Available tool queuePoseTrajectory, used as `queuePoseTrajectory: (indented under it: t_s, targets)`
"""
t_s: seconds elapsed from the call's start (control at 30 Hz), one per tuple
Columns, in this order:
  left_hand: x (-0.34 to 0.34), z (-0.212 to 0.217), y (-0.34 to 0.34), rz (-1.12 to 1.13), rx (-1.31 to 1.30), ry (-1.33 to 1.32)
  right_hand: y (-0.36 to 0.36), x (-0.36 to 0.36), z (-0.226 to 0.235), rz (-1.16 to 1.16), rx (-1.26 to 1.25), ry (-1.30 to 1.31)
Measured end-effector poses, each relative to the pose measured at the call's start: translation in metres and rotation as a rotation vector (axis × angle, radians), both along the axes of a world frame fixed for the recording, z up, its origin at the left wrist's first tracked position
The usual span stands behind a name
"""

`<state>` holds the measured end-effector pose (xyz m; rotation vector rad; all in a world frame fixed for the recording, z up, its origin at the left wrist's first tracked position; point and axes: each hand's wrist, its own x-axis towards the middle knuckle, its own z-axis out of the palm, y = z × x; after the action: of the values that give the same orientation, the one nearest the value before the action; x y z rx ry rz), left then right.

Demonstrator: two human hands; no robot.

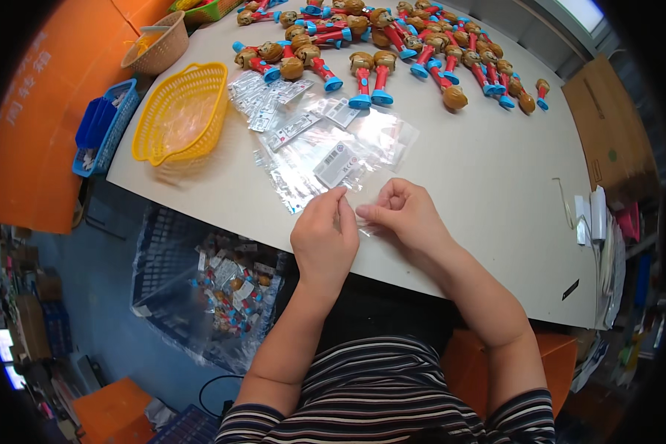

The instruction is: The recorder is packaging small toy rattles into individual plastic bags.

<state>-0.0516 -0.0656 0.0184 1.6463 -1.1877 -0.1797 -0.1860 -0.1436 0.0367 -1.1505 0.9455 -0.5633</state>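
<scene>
Near the front edge of the table, my left hand (323, 235) and my right hand (413, 214) are close together, both with fingers pinched. Between them is a clear plastic bag (368, 226), mostly hidden by the fingers. Just beyond my fingertips lies a spread of clear bags (383, 137) with a grey-and-white printed card (334, 164) on it. A stack of printed silver-white packets (263, 100) sits farther left. Toy figures (383, 74) with brown heads, red bodies and blue bases lie in a heap across the far side.
A yellow plastic basket (145, 118) stands on the left of the table, beside a beige basket (172, 52) and a blue basket (129, 100). Below the left edge, a lined blue crate (152, 259) holds bagged figures. A cardboard box (607, 126) stands at right.
</scene>
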Motion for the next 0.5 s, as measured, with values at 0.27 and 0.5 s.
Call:
queuePoseTrajectory:
  t_s: [0.27,0.5]
  targets:
    - [-0.004,-0.013,0.001,-0.106,-0.002,-0.300,-0.116,0.026,0.005,-0.289,-1.060,0.514]
    - [-0.011,-0.013,0.003,-0.166,0.024,-0.275,-0.166,0.043,-0.029,-0.169,-1.225,0.831]
